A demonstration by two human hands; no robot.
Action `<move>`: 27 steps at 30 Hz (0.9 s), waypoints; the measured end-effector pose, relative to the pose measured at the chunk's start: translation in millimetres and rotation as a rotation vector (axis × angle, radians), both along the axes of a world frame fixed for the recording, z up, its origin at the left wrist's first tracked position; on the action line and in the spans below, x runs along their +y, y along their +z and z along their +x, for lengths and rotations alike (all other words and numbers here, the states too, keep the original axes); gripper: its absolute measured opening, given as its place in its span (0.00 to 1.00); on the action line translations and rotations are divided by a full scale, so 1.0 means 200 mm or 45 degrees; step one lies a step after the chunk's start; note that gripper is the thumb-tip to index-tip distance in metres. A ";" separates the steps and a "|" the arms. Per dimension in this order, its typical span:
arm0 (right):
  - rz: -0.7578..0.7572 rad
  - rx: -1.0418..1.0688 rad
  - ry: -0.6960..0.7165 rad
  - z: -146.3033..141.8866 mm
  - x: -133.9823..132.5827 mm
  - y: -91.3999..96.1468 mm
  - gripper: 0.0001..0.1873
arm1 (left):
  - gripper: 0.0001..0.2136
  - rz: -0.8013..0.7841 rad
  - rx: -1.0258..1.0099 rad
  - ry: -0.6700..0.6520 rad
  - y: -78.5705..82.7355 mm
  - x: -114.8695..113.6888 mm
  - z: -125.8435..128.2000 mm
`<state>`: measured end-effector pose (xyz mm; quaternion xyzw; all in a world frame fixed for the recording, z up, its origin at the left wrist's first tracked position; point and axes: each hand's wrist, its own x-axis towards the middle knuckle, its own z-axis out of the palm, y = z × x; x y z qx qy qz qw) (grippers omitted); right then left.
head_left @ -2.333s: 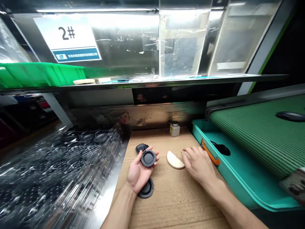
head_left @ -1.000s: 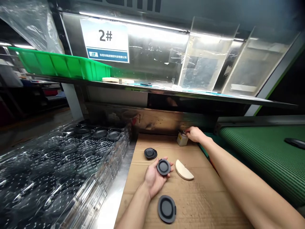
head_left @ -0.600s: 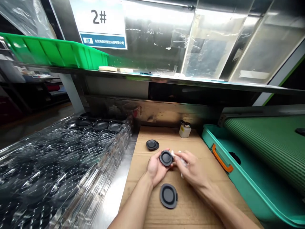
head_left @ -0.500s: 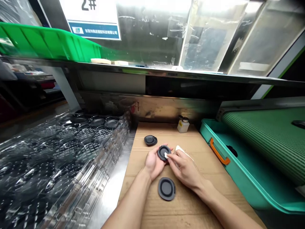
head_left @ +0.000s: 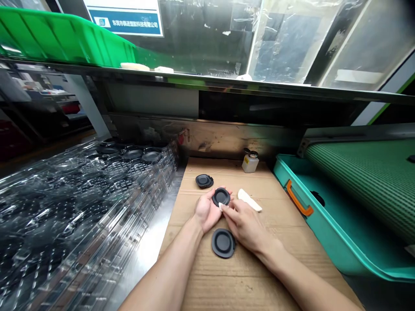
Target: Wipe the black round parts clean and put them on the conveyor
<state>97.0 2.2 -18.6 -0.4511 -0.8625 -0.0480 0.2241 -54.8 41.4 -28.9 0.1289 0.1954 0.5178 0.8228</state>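
Observation:
My left hand [head_left: 207, 212] cradles a round black plastic part [head_left: 221, 196] with a raised rim, its fingers curled under it. My right hand [head_left: 244, 222] pinches a small piece of white cloth [head_left: 221, 205] against the lower edge of that part. Below the hands, a similar black disc-shaped part [head_left: 223, 243] lies on the cardboard sheet [head_left: 227, 285]. Another black part [head_left: 204, 181], perhaps two overlapping, rests farther back on the left. Beside my right hand lies a flat white strip [head_left: 249, 200].
A small white bottle [head_left: 250, 163] with its cap flipped up stands at the back. Stacked clear trays [head_left: 97, 207] holding black parts are on the left. To the right are a teal bin [head_left: 327, 224] with an orange handle and a green conveyor belt [head_left: 366, 172]. A green crate [head_left: 65, 41] sits on the shelf above.
The whole scene sits slightly higher as the head view tilts down. My right hand has shifted the white cloth from the part's lower right toward its lower edge, exposing more of the white strip.

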 end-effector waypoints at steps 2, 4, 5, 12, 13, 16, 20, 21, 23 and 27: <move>0.003 -0.021 -0.010 0.01 0.00 0.00 0.15 | 0.11 0.009 -0.004 -0.020 0.00 0.00 0.00; 0.019 -0.021 -0.018 0.01 0.00 0.00 0.15 | 0.11 0.012 0.002 -0.030 0.00 0.00 0.00; 0.021 -0.023 -0.005 0.02 0.00 0.00 0.15 | 0.11 0.010 0.010 -0.027 0.00 0.00 0.00; 0.016 -0.001 -0.029 0.01 0.01 0.01 0.14 | 0.11 0.032 0.040 -0.022 0.01 0.00 0.00; 0.014 -0.004 -0.008 0.00 0.01 0.01 0.14 | 0.11 0.025 0.054 -0.016 0.01 0.00 0.00; 0.013 0.002 -0.025 -0.01 0.01 0.01 0.13 | 0.11 0.019 0.074 -0.003 0.01 0.00 0.00; -0.001 0.032 -0.070 -0.01 0.01 0.00 0.12 | 0.11 0.017 0.086 -0.006 0.01 0.00 0.00; -0.006 0.034 -0.050 -0.02 0.01 0.00 0.12 | 0.12 0.012 0.095 0.000 0.01 0.00 0.00; -0.008 0.039 -0.063 -0.02 0.01 0.00 0.12 | 0.12 0.009 0.098 0.008 0.01 -0.01 0.01; -0.017 0.080 -0.140 -0.05 0.02 0.01 0.11 | 0.11 0.017 0.107 -0.006 0.02 -0.01 0.01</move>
